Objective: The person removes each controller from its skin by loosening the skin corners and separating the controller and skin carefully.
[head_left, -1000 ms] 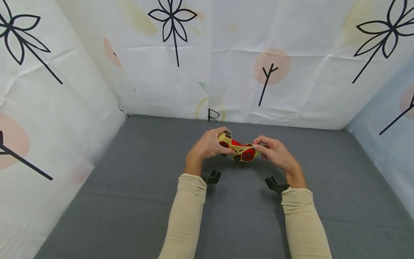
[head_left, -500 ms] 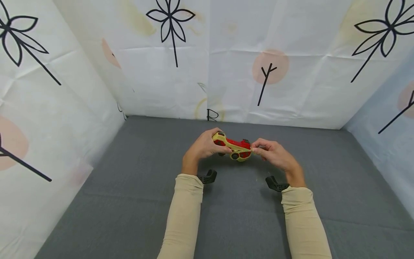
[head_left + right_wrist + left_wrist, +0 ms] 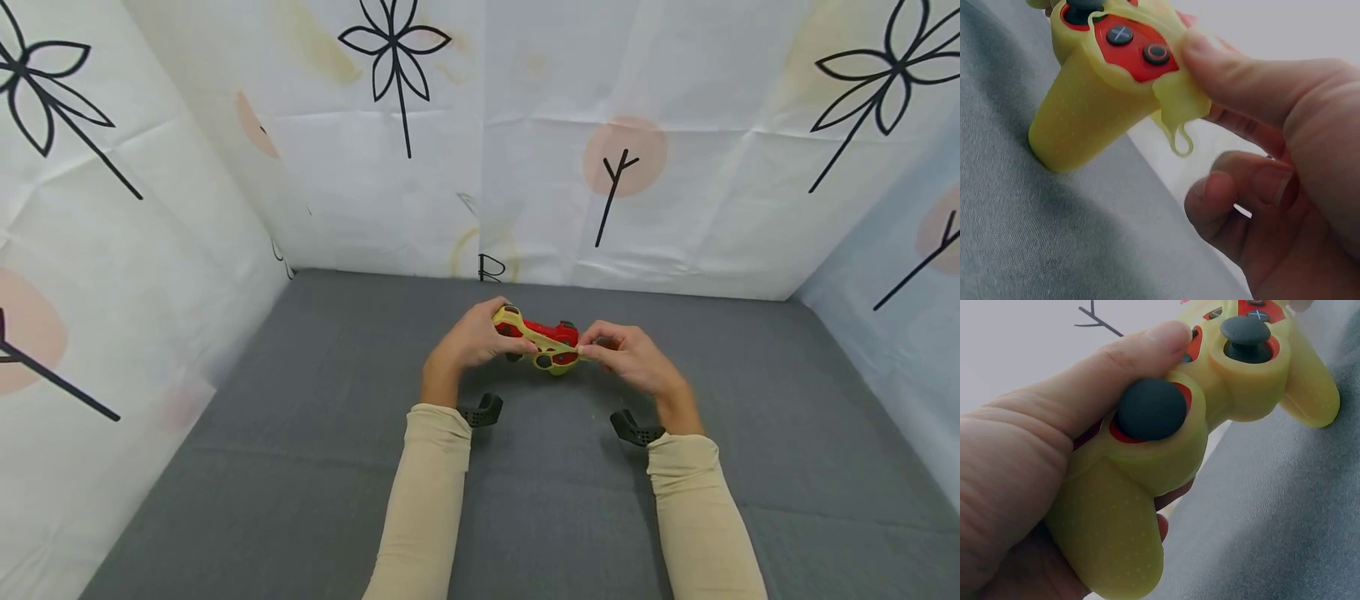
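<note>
A red game controller (image 3: pixel 553 331) is partly wrapped in a soft yellow silicone cover (image 3: pixel 1110 519). My left hand (image 3: pixel 472 337) grips its left end, thumb over the front beside a dark thumbstick (image 3: pixel 1152 409) and fingers behind. At the other end my right hand (image 3: pixel 630 357) pinches the cover's edge between thumb and index finger. A stretched yellow flap with a small loop (image 3: pixel 1182 106) hangs below that thumb. The cover sits skewed there, and red casing shows around the cross and circle buttons (image 3: pixel 1157 53). The right hand's other fingers are curled without holding anything.
Grey cloth (image 3: pixel 555 500) covers the surface under the hands. White printed fabric walls (image 3: pixel 540 192) stand behind and at both sides. Each wrist wears a black camera mount (image 3: pixel 483 411).
The controller has shifted slightly left and turned, so more of its red casing shows. Both hands have moved a little left, with the right hand still pinching the cover.
</note>
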Tool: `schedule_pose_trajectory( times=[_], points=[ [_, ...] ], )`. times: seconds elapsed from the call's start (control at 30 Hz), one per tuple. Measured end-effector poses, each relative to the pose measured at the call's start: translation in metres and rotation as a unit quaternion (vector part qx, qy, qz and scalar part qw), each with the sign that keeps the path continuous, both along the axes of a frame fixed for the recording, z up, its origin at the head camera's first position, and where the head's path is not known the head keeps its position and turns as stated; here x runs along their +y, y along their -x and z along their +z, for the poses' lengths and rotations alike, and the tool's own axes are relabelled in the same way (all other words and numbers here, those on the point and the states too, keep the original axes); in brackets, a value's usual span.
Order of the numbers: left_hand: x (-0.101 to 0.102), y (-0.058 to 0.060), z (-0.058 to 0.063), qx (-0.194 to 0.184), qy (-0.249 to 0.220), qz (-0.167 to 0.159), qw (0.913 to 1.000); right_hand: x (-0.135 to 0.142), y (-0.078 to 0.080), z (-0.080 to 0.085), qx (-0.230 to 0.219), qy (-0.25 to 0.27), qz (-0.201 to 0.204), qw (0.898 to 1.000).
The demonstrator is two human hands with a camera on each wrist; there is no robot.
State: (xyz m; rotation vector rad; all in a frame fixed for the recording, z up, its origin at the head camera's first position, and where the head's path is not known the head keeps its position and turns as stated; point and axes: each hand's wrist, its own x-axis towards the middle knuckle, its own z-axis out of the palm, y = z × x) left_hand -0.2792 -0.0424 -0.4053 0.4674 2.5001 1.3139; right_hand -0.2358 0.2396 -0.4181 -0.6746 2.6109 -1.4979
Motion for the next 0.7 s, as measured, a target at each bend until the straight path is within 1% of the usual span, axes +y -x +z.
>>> schedule_pose_trajectory(
  times=[0.1, 0.17, 0.3, 0.37, 0.43, 0.5, 0.57, 0.6, 0.63, 0.7],
  points=[
    [0.002, -0.002, -0.002, -0.007, 0.008, 0.009, 0.9999, -0.001, -0.001, -0.001, 0.025, -0.002, -0.014, 1.000],
    [0.003, -0.003, -0.003, -0.011, 0.011, 0.016, 0.9997, -0.003, -0.001, -0.003, 0.034, -0.005, -0.029, 0.999],
    [0.006, -0.005, -0.003, -0.018, 0.013, 0.027, 0.9994, -0.007, -0.001, -0.002, 0.020, 0.000, -0.063, 0.998],
    [0.008, -0.005, -0.002, -0.013, 0.020, 0.023, 0.9995, -0.009, -0.003, 0.002, 0.016, 0.015, -0.074, 0.997],
    [0.009, -0.005, 0.000, -0.009, 0.027, 0.014, 0.9995, -0.011, -0.006, 0.010, 0.016, 0.059, -0.079, 0.995],
    [0.010, -0.004, 0.002, -0.006, 0.034, 0.009, 0.9994, -0.009, -0.011, 0.019, 0.026, 0.107, -0.087, 0.990],
    [0.009, -0.003, 0.004, -0.009, 0.039, 0.011, 0.9991, -0.003, -0.017, 0.028, 0.034, 0.134, -0.089, 0.986],
    [0.008, -0.003, 0.004, -0.011, 0.041, 0.016, 0.9990, 0.001, -0.019, 0.031, 0.032, 0.140, -0.091, 0.985],
    [0.007, -0.002, 0.005, -0.013, 0.042, 0.021, 0.9988, 0.004, -0.021, 0.034, 0.030, 0.126, -0.099, 0.987],
    [0.005, -0.001, 0.005, -0.013, 0.042, 0.029, 0.9986, 0.010, -0.022, 0.036, 0.008, 0.079, -0.106, 0.991]
  ],
)
